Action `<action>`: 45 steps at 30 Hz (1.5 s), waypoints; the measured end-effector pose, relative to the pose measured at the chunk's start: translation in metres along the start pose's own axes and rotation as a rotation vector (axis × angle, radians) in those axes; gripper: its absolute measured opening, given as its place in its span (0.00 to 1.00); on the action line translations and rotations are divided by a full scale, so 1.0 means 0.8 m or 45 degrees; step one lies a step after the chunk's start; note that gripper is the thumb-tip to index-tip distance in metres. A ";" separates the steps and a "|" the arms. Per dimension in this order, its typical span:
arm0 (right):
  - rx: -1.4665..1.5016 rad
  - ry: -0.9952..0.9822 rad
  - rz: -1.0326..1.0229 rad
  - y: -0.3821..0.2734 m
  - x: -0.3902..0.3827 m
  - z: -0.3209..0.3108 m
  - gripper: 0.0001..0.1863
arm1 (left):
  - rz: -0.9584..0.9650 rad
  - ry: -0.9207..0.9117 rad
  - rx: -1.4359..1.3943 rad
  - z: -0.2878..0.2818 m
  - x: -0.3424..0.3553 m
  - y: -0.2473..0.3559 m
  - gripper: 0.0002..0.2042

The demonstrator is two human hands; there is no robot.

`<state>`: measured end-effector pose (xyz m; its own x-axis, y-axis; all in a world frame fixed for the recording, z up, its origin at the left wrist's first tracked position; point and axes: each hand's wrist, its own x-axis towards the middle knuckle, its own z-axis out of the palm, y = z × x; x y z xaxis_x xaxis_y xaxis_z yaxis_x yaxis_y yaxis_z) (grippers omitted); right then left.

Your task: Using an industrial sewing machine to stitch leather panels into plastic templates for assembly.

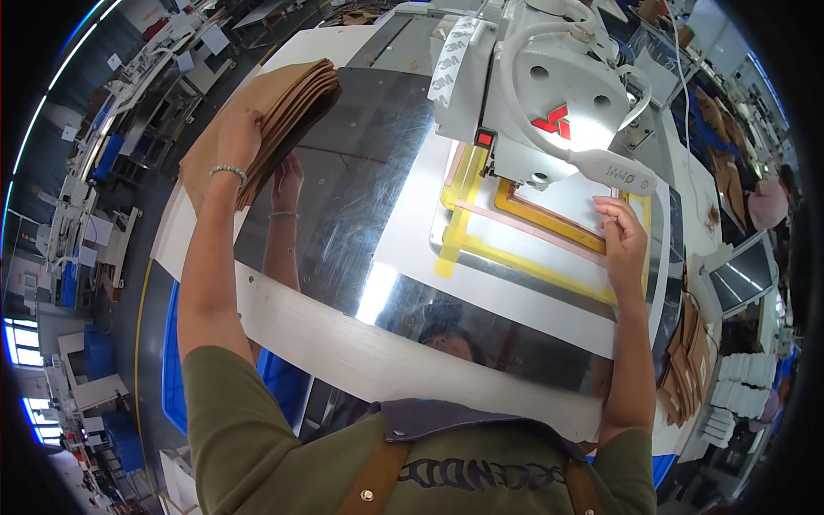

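At the far left, my left hand [240,142] lies on a thick stack of brown fabric pieces [292,94], its fingers bent over the top piece near the stack's edge. A beaded bracelet circles that wrist. On the right, my right hand [624,236] is at the yellow-edged clamp frame [549,221] under the head of a white industrial sewing machine [558,77]. Its fingers reach left over the frame, slightly apart and partly bent, with nothing visible in them. A white template sheet [506,287] with yellow tape strips [532,268] lies below the frame.
The shiny metal table [343,215] mirrors my arm. A pale metal strip [343,343] runs along its near edge. Blue bins [172,369] stand below at left. More brown pieces [687,360] hang at right, near a screen [742,275]. Other workbenches line both sides.
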<state>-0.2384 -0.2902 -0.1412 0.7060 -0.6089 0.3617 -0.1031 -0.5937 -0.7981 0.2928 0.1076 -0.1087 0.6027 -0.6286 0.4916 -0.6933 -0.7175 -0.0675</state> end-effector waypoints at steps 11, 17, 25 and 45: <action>-0.138 -0.023 -0.098 -0.013 0.000 0.005 0.10 | 0.062 -0.090 0.200 0.025 0.027 -0.009 0.07; -0.174 -0.030 -0.124 -0.015 0.000 0.005 0.10 | -0.739 -0.161 -0.812 0.053 0.054 -0.058 0.11; -0.210 -0.023 -0.208 -0.014 0.001 0.007 0.11 | -0.155 0.082 -0.544 0.000 0.008 -0.005 0.10; -0.957 -0.405 -1.190 -0.105 -0.010 0.166 0.10 | 0.541 -0.050 -0.255 -0.112 -0.247 0.172 0.20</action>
<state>-0.1419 -0.1657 -0.1411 0.8523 0.3025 0.4267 0.2292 -0.9493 0.2152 0.0426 0.1597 -0.1375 0.2606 -0.8676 0.4234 -0.9421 -0.3244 -0.0848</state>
